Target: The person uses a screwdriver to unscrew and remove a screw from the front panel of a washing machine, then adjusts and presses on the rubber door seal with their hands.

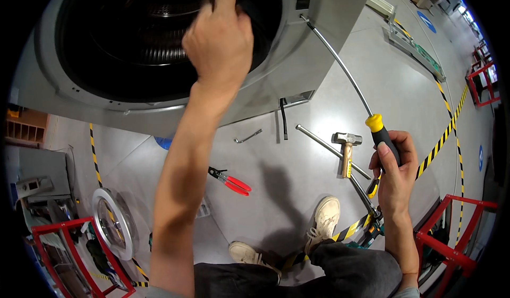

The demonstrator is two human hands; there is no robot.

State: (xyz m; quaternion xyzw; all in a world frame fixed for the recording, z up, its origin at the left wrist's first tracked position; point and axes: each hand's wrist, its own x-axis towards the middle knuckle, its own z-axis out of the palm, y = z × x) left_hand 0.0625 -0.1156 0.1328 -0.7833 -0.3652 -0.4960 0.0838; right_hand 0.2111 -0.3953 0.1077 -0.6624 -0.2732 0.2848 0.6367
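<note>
A grey washing machine front panel (297, 48) with a round dark opening fills the upper left. Inside it, the ribbed metal drum (164, 53) partly shows. My left hand (223, 43) reaches across the opening with its fingers curled closed near a shiny curved edge; what they grip is hidden. My right hand (394, 162) is closed round the black and yellow handle of a long screwdriver (342, 67). The shaft slants up and left, its tip at a small hole below the dark square slot (303, 4) beside the opening.
On the floor lie red-handled pliers (236, 185), a hammer (347, 152), a metal bar (324, 144) and a small wrench (248, 136). A round door ring (113, 223) leans at lower left by a red frame (64, 226). Another red frame (443, 245) stands at lower right.
</note>
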